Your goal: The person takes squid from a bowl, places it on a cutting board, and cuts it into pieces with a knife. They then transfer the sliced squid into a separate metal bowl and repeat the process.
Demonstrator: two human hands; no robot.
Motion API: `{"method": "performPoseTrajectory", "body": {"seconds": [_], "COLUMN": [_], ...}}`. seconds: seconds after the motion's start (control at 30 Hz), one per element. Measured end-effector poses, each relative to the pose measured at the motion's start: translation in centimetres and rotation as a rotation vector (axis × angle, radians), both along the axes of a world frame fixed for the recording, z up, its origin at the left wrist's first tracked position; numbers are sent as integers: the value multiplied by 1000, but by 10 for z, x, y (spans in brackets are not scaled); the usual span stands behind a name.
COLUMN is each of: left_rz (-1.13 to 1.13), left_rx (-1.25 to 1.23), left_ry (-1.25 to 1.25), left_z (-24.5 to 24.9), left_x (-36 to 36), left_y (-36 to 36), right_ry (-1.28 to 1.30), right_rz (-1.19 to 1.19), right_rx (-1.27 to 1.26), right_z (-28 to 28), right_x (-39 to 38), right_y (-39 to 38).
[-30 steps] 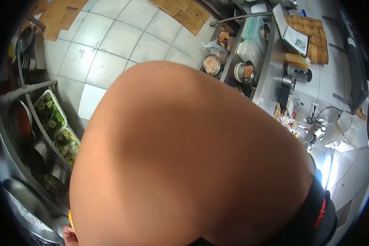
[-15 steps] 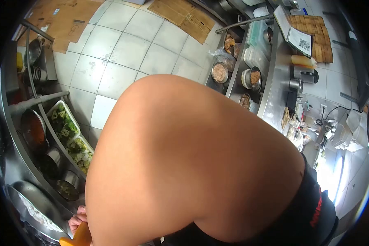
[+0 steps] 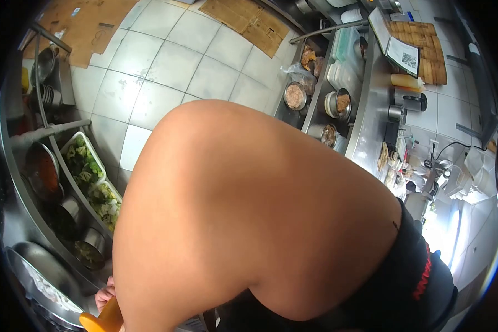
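My bent right arm [image 3: 216, 205] fills the middle of the view, its elbow toward the top and its dark sleeve [image 3: 409, 276], with red lettering, at lower right. The right hand itself is out of sight. At lower left, partly hidden behind the forearm, show the curled fingers of my left hand [image 3: 103, 296]; what they grip cannot be made out. Just below them is a smooth orange plastic piece [image 3: 98, 321], cut off by the arm and frame edge. A metal pan [image 3: 44, 264] and a dish of white, stringy food [image 3: 50, 290] are beside this hand.
Left, a steel counter holds a pot of orange-red food [image 3: 43, 169] and small metal pots [image 3: 89, 252]; trays of broccoli [image 3: 83, 160] and pale vegetables [image 3: 105, 202] are alongside. Right, another counter [image 3: 365, 133] bears bowls of meat [image 3: 295, 97] and an open booklet [image 3: 401, 52]. Cardboard [image 3: 243, 22] lies on the tiled floor [image 3: 166, 66].
The arm and sleeve have shifted slightly left in view, and the surroundings sit a few pixels differently. The left hand and orange piece stay at lower left.
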State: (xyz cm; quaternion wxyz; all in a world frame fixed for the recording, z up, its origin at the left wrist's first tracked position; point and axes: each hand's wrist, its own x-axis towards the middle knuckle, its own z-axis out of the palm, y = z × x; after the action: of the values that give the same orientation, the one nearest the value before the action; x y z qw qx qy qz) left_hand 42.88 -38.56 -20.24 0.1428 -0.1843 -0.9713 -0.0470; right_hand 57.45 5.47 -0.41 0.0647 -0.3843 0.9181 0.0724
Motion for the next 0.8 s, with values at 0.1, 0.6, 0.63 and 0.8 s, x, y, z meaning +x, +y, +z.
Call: {"method": "performPoseTrajectory", "body": {"seconds": [0.1,0.6,0.63,0.8], "left_rz": [2,36,48,92], "left_rx": [-2,14,27,68], "left_ry": [-1,64,74,139], "left_z": [1,24,25,32], "left_x": [1,14,17,21], "left_y": [-4,-32,-35,-53], "right_ry": [-4,37,43,110], "right_rz": [1,58,74,139], "right_rx": [5,59,78,168], "right_z": [-2,-6,-3,17], "right_x": [6,31,33,31], "right_y": [0,11,12,14]}}
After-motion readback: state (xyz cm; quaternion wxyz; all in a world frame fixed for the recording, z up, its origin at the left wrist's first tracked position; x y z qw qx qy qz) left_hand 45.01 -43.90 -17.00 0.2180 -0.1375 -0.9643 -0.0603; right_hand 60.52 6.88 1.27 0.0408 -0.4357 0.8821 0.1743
